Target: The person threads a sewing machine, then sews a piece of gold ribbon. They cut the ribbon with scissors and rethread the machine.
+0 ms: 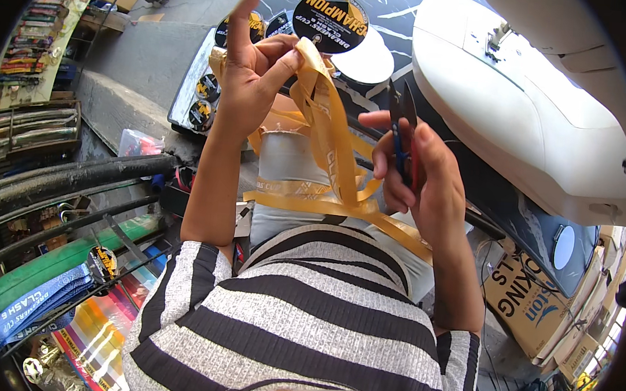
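Observation:
My left hand [252, 80] is raised with its index finger pointing up, while the thumb and other fingers pinch a golden-yellow printed ribbon [323, 115]. Folds of the ribbon hang from the pinch and trail across my lap. In my right hand [436, 168] is a pair of scissors [409, 107] with dark blades and blue and red handles. The blades point up and stand a little apart, to the right of the hanging ribbon and not touching it. A round black and gold disc [330, 22] lies on the table just beyond my left hand.
A white sewing machine [498, 85] fills the right of the dark marbled table [408, 8]. Blank white discs [368, 59] lie under the black one. At left stand a metal rack [72, 176] and a blue ribbon bundle [44, 299]. Cardboard boxes [525, 300] lean at lower right.

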Available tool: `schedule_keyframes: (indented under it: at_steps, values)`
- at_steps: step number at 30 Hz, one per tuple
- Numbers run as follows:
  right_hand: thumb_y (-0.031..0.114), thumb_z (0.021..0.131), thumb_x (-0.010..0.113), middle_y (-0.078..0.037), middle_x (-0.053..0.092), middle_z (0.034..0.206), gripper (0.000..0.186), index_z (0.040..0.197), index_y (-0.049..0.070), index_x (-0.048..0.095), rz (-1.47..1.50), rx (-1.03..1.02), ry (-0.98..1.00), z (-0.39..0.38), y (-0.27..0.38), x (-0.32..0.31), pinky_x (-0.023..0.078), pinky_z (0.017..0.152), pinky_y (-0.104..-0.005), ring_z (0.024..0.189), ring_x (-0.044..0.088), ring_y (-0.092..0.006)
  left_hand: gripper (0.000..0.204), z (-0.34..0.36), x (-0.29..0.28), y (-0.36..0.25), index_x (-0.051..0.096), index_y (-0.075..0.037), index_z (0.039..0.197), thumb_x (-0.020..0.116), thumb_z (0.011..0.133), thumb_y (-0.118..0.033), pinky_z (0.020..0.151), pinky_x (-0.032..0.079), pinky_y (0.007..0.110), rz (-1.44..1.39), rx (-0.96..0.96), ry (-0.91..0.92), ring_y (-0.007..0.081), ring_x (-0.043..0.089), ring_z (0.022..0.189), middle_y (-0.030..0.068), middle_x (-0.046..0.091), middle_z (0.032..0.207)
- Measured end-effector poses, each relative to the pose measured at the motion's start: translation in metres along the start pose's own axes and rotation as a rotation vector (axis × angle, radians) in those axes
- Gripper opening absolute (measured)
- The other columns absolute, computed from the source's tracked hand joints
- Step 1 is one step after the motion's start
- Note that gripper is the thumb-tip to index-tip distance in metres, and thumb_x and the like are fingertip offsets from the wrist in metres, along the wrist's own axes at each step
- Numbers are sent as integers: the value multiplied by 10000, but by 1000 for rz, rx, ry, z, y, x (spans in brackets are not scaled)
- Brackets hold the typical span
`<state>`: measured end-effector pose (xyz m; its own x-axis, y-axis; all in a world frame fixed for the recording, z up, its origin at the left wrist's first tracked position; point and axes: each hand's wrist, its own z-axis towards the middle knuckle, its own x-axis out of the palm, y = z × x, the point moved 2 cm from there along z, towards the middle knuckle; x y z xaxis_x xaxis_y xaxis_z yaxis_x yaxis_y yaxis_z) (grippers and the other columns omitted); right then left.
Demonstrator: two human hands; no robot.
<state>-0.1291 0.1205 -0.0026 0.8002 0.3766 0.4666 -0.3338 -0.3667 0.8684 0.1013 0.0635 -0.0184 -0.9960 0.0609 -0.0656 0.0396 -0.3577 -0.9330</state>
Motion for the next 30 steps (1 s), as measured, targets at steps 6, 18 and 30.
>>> schedule_keyframes:
  at_steps: [6,18,30]
  values:
    - [392,1065,352,26,487,742,523,1317,-38,512,72,174,29,29,-17,6,280,394,-158,469,341,2,322,-5,-10,-1,640,51,1209,495,922,57,898,548,302,-274,-231,121,170,671,1011,161,672,1189]
    - [380,1063,417,26,493,748,455,1260,-10,547,411,253,110,34,-34,20,276,361,-156,434,352,-6,416,-11,-6,4,641,7,1234,725,830,53,859,575,263,1,-149,41,130,693,945,110,718,1048]
    - [377,1061,428,26,490,735,435,1244,7,566,447,259,90,35,-37,24,252,362,-157,430,331,-9,438,-11,-8,-2,631,-12,1258,724,833,40,854,588,268,59,-128,65,167,712,962,125,713,1094]
